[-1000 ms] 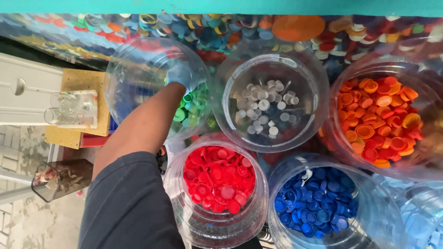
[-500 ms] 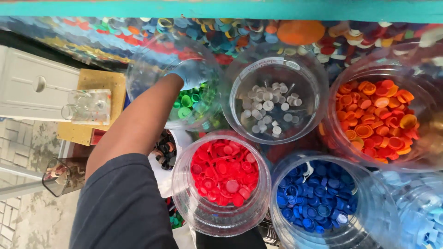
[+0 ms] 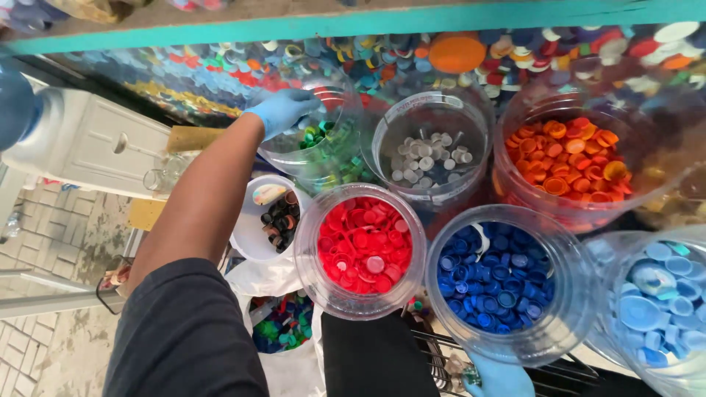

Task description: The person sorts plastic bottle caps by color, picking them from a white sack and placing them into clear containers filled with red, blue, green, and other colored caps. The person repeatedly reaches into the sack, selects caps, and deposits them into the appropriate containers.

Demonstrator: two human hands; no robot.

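Note:
My left hand (image 3: 283, 110), in a blue glove, reaches forward and grips the near rim of a clear jar of green caps (image 3: 323, 143), which is tilted. This jar sits beside a clear jar of white caps (image 3: 430, 154). My right hand (image 3: 500, 376), also gloved, shows only partly at the bottom edge, below a jar of dark blue caps (image 3: 496, 283). Something small and dark sits at its fingertips; I cannot tell what it is. A jar of red caps (image 3: 360, 250) stands in front of my left arm.
A jar of orange caps (image 3: 570, 158) stands at the right and a jar of light blue caps (image 3: 654, 309) at the far right. A white tub of dark caps (image 3: 272, 217) and a bag of mixed caps (image 3: 283, 323) lie lower left. Loose mixed caps (image 3: 456, 55) pile up behind.
My left hand has drawn the green-cap jar rightward, closer to the white-cap jar. The white tub of dark caps beneath my arm has come into view.

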